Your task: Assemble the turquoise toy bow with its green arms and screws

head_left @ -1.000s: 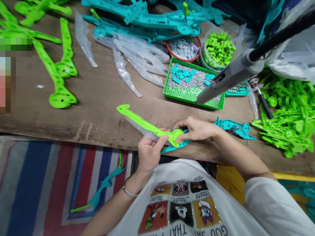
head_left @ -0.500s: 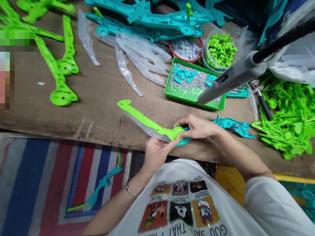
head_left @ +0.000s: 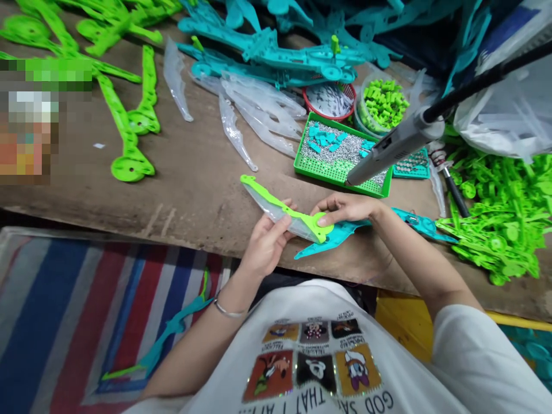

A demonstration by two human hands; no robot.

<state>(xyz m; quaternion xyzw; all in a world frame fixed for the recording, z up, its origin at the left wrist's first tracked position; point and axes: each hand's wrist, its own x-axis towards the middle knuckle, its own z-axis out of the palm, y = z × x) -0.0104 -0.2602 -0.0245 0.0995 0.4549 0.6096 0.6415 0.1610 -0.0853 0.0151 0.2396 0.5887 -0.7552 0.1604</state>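
Observation:
A bright green plastic arm (head_left: 267,198) with a round end lies along a clear, curved plastic blade (head_left: 264,206). My left hand (head_left: 266,244) is closed around the middle of the pair, thumb on top. At the round end, my right hand (head_left: 347,208) pinches the green arm between thumb and fingers. Beneath my right hand and wrist stretches a long teal plastic body (head_left: 330,242), its pointed tip towards me on the table. Whether the green arm is joined to the teal body cannot be made out.
A grey electric screwdriver (head_left: 388,146) hangs over a green tray (head_left: 321,168) of screws and teal pieces. Behind stand a red basket (head_left: 307,106) and a tub of green pieces (head_left: 383,106). Green parts (head_left: 513,224) are heaped right; clear blades (head_left: 235,132) lie beyond my hands.
My left hand has shifted up the clear blade, away from the round end. The green arm and blade are turned and lifted slightly, exposing more of the teal tip.

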